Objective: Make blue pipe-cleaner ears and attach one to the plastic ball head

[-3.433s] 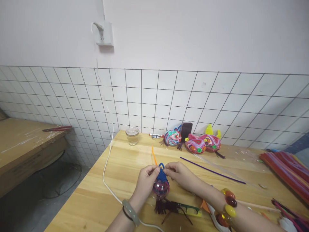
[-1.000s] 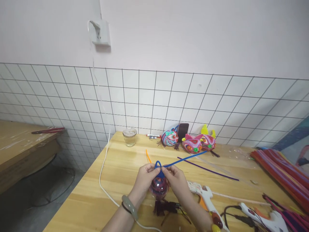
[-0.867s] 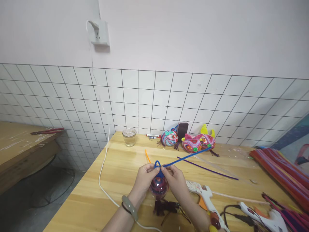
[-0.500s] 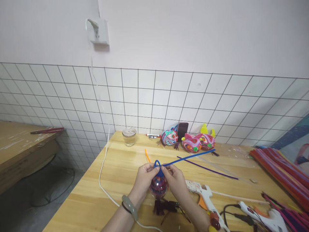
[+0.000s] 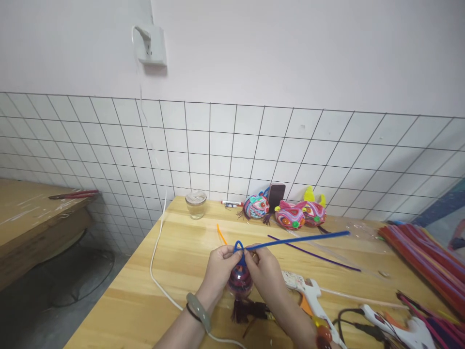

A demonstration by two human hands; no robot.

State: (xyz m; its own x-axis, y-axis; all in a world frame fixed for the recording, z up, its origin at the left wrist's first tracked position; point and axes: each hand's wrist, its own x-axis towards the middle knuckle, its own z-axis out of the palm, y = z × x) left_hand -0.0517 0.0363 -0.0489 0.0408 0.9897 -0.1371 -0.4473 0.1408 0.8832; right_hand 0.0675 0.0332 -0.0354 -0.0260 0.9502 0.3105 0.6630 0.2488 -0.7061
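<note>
1. Both your hands are bunched together over the light wooden tabletop (image 5: 138, 295), a bit in front of you and near its middle.
2. Your left hand (image 5: 220, 269) is closed around the left side of the round ball ornament wrapped in red, pink and blue fuzzy wire (image 5: 240, 281), thumb and fingertips pinched up at its top.
3. Your right hand (image 5: 267, 274) is closed on the other side of that ball, fingers pinching the blue fuzzy pipe cleaner (image 5: 298, 239) right where it meets the ball.
4. The pipe cleaner makes a small loop above your fingertips, then its long free end sticks out to the right, off the tabletop, roughly level.
5. A dark maroon tassel (image 5: 247, 310) lies just below the ball, on the tabletop.
6. Just right of your right wrist sits a white hot glue gun (image 5: 308, 293) with an orange trigger.
7. Loose stuff past your hands: an orange pipe cleaner (image 5: 221, 234) and a long purple pipe cleaner (image 5: 316, 254), both flat on the wood.
8. Back by the tiled wall there's a small glass jar (image 5: 195, 204), three colourful finished pipe-cleaner ornaments (image 5: 286, 214) and a dark phone (image 5: 276, 195) leaning upright.
9. A white cable (image 5: 157, 252) hangs from the wall socket and runs along the left edge.
10. A thick bundle of red and multicoloured pipe cleaners (image 5: 425, 257) lies far right.
</note>
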